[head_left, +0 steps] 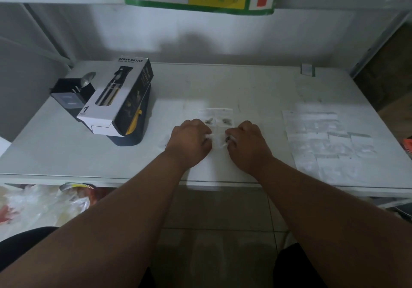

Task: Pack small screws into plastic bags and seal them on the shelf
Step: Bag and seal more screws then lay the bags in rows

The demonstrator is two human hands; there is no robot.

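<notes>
Pinching small bag [219, 137] widthwise, both hands [191, 140] curled; screws [227, 140] inside (seemingly).

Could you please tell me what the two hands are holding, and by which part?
A small clear plastic bag: left hand pinches its left edge, right hand its right edge, on the white shelf.

Clear glossy plastic bags [218, 118] lie on the scuffed, matt white shelf [256, 87].
</notes>
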